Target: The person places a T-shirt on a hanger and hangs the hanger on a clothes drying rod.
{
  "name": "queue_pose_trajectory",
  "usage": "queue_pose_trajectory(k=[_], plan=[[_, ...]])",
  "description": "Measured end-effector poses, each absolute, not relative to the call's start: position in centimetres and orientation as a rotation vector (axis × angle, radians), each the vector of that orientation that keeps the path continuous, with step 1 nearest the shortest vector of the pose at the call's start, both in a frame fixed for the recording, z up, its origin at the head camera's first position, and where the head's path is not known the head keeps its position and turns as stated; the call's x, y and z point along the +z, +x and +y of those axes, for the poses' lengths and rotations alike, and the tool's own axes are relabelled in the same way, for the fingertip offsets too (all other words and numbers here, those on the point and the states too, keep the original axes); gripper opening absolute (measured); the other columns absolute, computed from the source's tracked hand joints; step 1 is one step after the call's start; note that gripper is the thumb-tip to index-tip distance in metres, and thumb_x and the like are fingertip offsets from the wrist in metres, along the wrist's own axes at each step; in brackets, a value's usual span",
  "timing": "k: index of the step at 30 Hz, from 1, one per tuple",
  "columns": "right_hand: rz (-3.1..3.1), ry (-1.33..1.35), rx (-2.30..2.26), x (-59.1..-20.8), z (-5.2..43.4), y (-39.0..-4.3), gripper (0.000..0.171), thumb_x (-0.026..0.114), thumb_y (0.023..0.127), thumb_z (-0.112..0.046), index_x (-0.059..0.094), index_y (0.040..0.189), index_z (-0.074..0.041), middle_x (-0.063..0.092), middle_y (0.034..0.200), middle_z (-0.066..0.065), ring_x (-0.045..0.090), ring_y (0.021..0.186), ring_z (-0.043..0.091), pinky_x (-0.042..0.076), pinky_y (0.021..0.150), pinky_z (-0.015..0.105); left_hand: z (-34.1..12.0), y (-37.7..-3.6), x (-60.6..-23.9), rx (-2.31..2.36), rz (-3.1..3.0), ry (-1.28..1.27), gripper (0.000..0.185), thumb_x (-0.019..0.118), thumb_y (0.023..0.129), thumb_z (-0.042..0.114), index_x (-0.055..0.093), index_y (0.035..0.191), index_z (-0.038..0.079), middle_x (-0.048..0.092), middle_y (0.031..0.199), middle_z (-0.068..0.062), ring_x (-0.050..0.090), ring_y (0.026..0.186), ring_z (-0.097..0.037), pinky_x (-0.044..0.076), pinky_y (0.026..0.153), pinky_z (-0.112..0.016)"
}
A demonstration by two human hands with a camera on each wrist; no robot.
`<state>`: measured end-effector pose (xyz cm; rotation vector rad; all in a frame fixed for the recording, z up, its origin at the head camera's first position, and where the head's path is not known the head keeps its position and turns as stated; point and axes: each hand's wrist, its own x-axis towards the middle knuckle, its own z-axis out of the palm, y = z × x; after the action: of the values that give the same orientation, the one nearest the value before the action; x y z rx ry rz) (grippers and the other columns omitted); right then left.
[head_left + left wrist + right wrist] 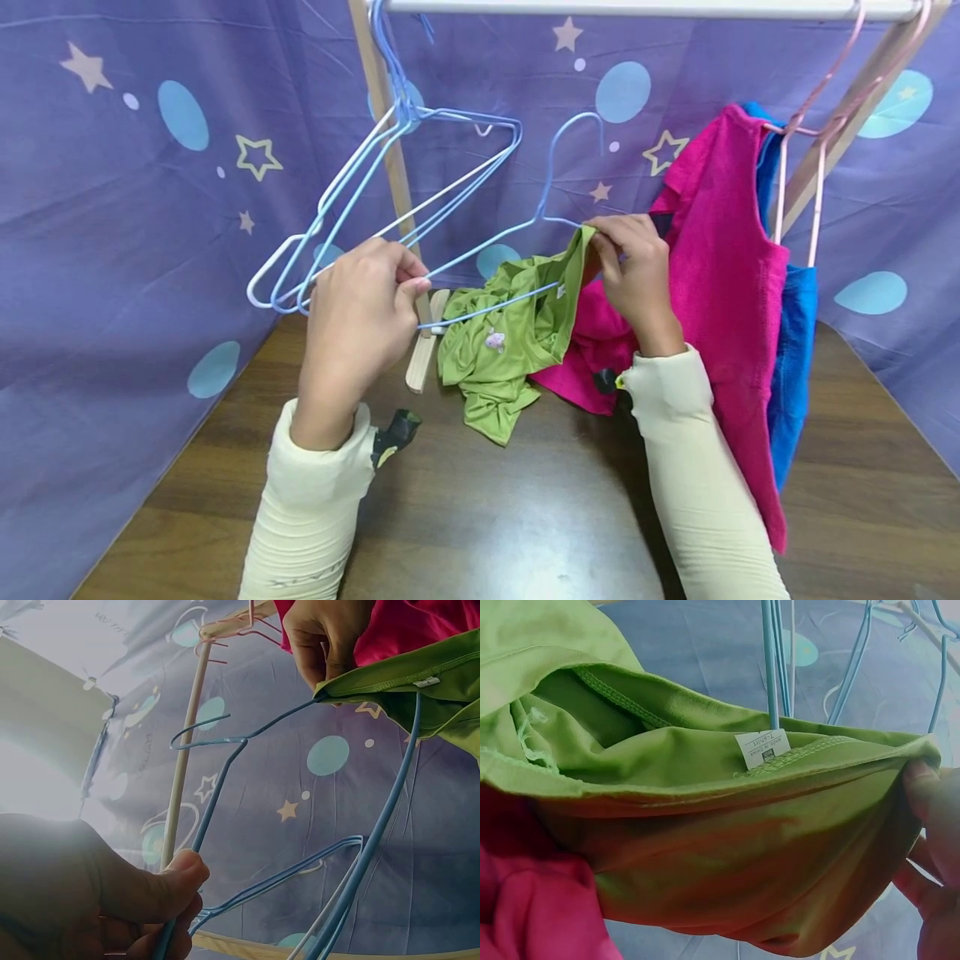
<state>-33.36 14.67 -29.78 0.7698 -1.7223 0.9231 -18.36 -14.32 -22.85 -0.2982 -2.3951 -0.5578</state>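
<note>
Close to the camera, a person in cream sleeves works with both hands above a dark wooden desk (525, 500). Their left hand (363, 312) has its fingers (176, 881) curled tight around one end of a blue wire hanger (495, 242), holding it out sideways. Their right hand (633, 267) pinches the neckline of a small green shirt (510, 333) between thumb and fingers, holding it against the hanger's other shoulder. The hanger's lower wire passes inside the shirt's opening, beside a white label (761, 748), while the rest of the green cloth hangs down to touch the desk. Just behind the left hand, several empty blue and white hangers (375, 208) hang from a white rail (637, 8). To the right, a pink top (723, 283) and a blue garment (795, 350) hang from pink hangers (813, 133) on the same rail. A purple curtain (150, 250) printed with stars and blue ovals surrounds the scene
</note>
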Motion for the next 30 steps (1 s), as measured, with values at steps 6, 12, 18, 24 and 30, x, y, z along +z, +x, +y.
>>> queue_pose_trajectory(k=[6,12,18,24,30], plan=[[-1.724,0.766,0.929,-30.1,14.8,-33.0,0.011,0.07,0.091,0.003,0.078,0.099,0.001,0.076,0.095,0.015,0.067,0.087,0.035,0.047,0.082,0.042,-14.3,-18.4,-23.0,-0.552,-2.415,-0.313,0.005,0.073,0.09,0.009,0.074,0.09,0.004,0.068,0.083,-0.006,0.064,0.078,-0.028,0.049,0.073,-0.047],[-1.737,0.772,0.916,-30.1,14.9,-32.9,0.011,0.07,0.092,0.002,0.078,0.1,0.0,0.076,0.095,0.015,0.067,0.087,0.035,0.048,0.081,0.042,-14.3,-18.4,-22.9,-0.551,-2.429,-0.305,0.005,0.074,0.091,0.011,0.074,0.09,0.006,0.069,0.083,-0.006,0.064,0.078,-0.028,0.048,0.075,-0.048],[-1.738,0.771,0.894,-29.8,14.9,-32.6,0.011,0.07,0.092,0.002,0.078,0.099,0.002,0.076,0.095,0.016,0.066,0.085,0.036,0.048,0.081,0.044,-14.2,-18.5,-22.9,-0.542,-2.421,-0.3,0.005,0.074,0.091,0.011,0.074,0.09,0.006,0.068,0.083,-0.006,0.064,0.077,-0.028,0.048,0.072,-0.048],[-1.731,0.765,0.879,-29.6,14.5,-32.3,0.01,0.07,0.091,0.004,0.077,0.098,0.003,0.075,0.093,0.018,0.066,0.085,0.037,0.048,0.082,0.045,-14.0,-18.5,-22.9,-0.525,-2.422,-0.291,0.005,0.075,0.09,0.011,0.074,0.091,0.006,0.067,0.084,-0.006,0.064,0.076,-0.03,0.049,0.072,-0.048],[-1.71,0.768,0.848,-29.4,13.7,-31.9,0.01,0.067,0.093,0.004,0.075,0.098,0.004,0.074,0.092,0.018,0.065,0.087,0.038,0.048,0.083,0.046,-13.8,-18.5,-23.0,-0.515,-2.411,-0.287,0.005,0.076,0.089,0.01,0.075,0.091,0.006,0.065,0.081,-0.007,0.063,0.074,-0.031,0.049,0.07,-0.049]])
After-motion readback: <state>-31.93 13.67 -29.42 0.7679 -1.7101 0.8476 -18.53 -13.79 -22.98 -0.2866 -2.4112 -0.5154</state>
